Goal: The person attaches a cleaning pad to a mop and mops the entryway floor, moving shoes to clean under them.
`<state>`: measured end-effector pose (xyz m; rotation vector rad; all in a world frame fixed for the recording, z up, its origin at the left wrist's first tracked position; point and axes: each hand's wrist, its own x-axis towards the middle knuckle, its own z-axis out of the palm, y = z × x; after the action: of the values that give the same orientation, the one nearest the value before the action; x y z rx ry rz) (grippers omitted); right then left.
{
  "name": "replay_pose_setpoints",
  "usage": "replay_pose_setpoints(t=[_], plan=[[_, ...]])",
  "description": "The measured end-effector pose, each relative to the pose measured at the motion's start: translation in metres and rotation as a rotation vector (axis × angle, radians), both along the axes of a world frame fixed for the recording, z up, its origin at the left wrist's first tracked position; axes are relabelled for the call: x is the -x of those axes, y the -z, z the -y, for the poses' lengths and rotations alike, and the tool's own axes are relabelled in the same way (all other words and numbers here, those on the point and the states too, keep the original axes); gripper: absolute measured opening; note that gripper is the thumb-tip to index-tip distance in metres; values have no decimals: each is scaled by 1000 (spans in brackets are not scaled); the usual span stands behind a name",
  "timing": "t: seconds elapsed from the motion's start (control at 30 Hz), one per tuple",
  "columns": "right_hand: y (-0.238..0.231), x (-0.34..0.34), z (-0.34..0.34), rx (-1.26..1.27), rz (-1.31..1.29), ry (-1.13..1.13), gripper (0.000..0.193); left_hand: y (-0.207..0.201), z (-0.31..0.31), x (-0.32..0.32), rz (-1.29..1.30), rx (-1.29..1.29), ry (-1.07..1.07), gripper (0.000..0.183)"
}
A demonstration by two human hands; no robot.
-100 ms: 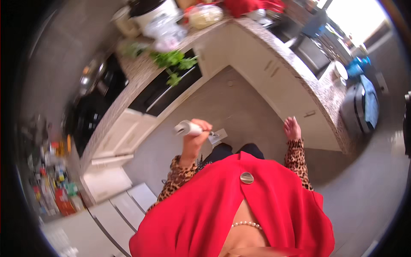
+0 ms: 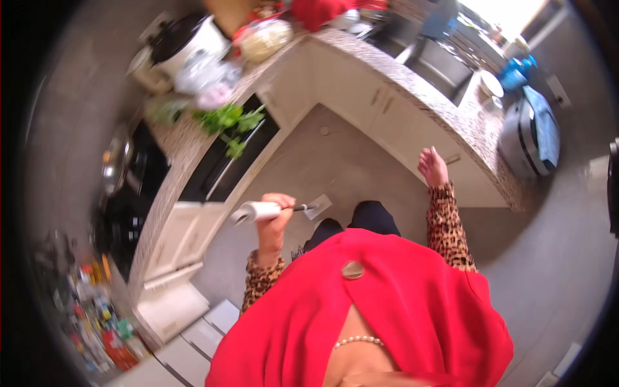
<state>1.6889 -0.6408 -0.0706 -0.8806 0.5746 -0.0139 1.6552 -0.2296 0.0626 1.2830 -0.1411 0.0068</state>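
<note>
My left hand [image 2: 276, 216] is closed round the thick white handle of a flat mop [image 2: 253, 211]. A thin dark shaft runs from the handle to a pale, rectangular flat head [image 2: 317, 207] near the floor, left of my dark-trousered legs. My right hand [image 2: 432, 166] hangs in the air beside the white base cabinets, holding nothing, its fingers loosely apart. Both of my sleeves are leopard-patterned, under a red garment.
Cabinets under a speckled countertop [image 2: 406, 77] form a corner ahead of me. Green leafy vegetables [image 2: 231, 122] overhang the left counter, near a black stove [image 2: 138, 187]. A sink [image 2: 438, 68] and a grey appliance [image 2: 525, 138] stand right. Bottles and packets [image 2: 103, 322] crowd the lower left.
The whole view has turned, so the counters sit further left. The mop handle appears further left, tilted more sideways, still in my left hand. My right hand stays free.
</note>
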Motion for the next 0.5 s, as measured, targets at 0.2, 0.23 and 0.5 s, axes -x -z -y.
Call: replay_pose_setpoints(t=[0.2,0.23,0.5], plan=[[-3,-116,121,156,100,165,27,1,41,-69,27,-121,-204,22],[-7,-138,140,118,49,242,27,-4,51,-82,28,-183,-270,22],[15,-295,349,59,-99,474,28,-15,111,-159,40,-267,-456,21]])
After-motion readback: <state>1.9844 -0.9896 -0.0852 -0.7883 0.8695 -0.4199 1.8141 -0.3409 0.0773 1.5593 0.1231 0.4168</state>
